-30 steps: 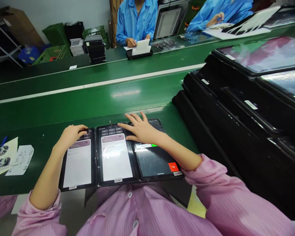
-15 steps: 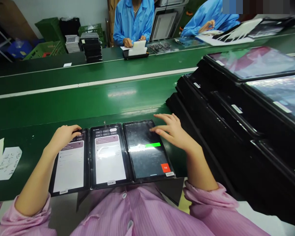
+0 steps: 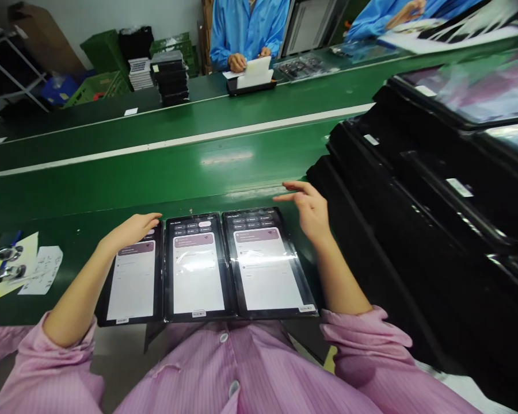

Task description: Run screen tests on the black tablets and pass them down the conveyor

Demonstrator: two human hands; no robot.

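Three tablets lie side by side at the near edge of the green bench, each lit with a pale notification panel. Over the top of the left tablet (image 3: 132,282) is my left hand (image 3: 132,231), fingers stretched out and holding nothing; whether they touch the glass I cannot tell. The middle tablet (image 3: 198,282) has nothing over it. My right hand (image 3: 313,213) hovers just off the upper right corner of the right tablet (image 3: 267,276), its index finger extended and the other fingers partly bent, with nothing in it.
Stacked black tablets (image 3: 397,190) rise close on my right. At left lie yellow and white papers (image 3: 43,270) with metal clips (image 3: 8,264). Across the green bench (image 3: 155,172), a person in blue (image 3: 250,34) handles white cards; another blue sleeve (image 3: 371,23) shows at the far right.
The right tablet's screen went from a dark page with green and red blocks to the pale panel. My right hand moved up off its screen. The view shifted slightly.
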